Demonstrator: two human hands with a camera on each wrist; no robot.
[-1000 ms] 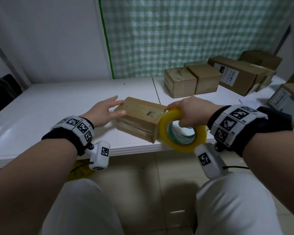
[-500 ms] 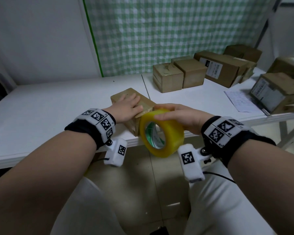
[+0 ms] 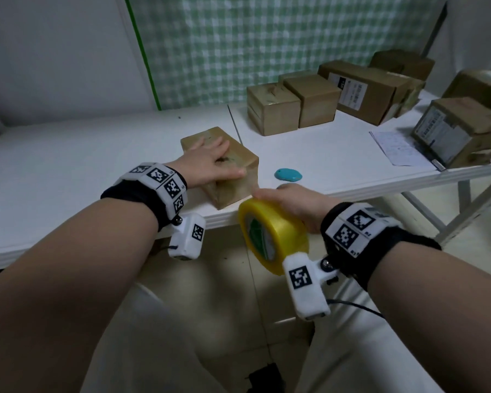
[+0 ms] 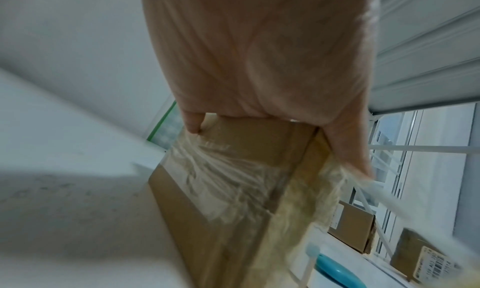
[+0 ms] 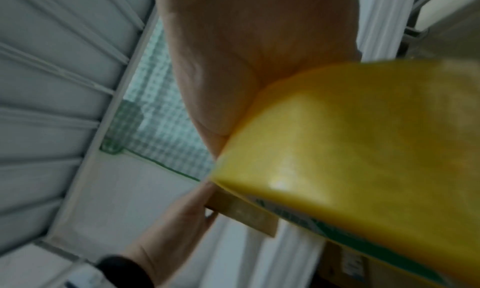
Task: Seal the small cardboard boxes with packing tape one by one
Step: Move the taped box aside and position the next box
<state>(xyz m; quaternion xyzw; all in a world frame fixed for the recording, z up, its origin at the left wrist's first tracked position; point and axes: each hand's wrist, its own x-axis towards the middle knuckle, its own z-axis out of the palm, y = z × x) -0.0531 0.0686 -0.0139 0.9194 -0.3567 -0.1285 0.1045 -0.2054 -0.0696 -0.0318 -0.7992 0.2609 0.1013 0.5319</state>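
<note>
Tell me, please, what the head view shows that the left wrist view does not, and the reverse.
Only the head view shows the right hand gripping the yellow tape roll off the table edge. Only the left wrist view shows wrinkled clear tape already across the box's side. Both show the left hand pressing flat on the small box, and the blue object beside it.

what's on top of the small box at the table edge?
The left hand presses flat on the small brown cardboard box; wrinkled clear tape crosses it. The top under the palm is hidden.
</note>
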